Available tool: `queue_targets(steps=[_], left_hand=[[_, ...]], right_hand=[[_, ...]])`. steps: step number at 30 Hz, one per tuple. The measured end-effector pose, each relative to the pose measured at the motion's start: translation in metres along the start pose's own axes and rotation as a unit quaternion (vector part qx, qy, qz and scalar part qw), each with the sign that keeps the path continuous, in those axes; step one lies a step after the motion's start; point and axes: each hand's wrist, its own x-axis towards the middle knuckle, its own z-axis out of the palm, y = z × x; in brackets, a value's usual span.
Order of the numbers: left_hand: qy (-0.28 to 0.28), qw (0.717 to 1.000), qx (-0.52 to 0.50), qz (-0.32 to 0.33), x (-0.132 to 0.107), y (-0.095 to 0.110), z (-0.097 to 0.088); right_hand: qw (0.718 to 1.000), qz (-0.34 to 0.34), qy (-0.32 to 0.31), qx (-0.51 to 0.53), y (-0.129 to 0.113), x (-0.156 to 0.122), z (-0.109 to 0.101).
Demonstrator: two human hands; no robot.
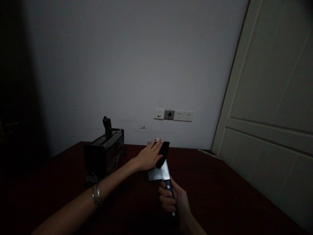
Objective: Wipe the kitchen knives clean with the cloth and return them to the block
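Note:
My right hand (172, 200) is wrapped round the black handle of a cleaver (159, 172), whose wide steel blade lies flat and points away from me over the dark red table (215, 189). My left hand (148, 156) lies across the far part of the blade, fingers together and stretched, pressing a dark cloth (163, 152) onto the steel. The cloth pokes out past my fingers on the right side. A bracelet sits on my left wrist.
A black knife block (105, 153) with one dark handle sticking up stands at the left of the table, close to my left forearm. A pale wall with a socket strip (173, 115) runs behind. A cream door (271, 107) stands at the right.

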Motion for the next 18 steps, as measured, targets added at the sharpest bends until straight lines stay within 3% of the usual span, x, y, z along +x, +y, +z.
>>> queue_targets(steps=[3,9,11,16,18], left_hand=[[-0.004,1.000,0.009,0.001,-0.001,-0.002,-0.002],[-0.003,0.996,-0.004,0.086,-0.029,0.030,-0.007],[-0.010,0.996,-0.010,0.084,-0.030,0.026,-0.007],[-0.017,0.999,-0.005,0.026,-0.016,-0.006,-0.004],[-0.020,1.000,-0.001,0.022,-0.016,-0.008,-0.005]], right_hand=[[1.000,0.004,0.001,-0.002,-0.001,-0.002,0.002],[1.000,-0.022,0.021,0.007,-0.010,-0.004,0.005],[1.000,-0.022,0.016,0.012,-0.009,-0.004,0.005],[1.000,0.001,-0.007,0.013,-0.003,-0.003,0.005],[1.000,0.005,-0.009,0.014,-0.003,-0.004,0.005]])
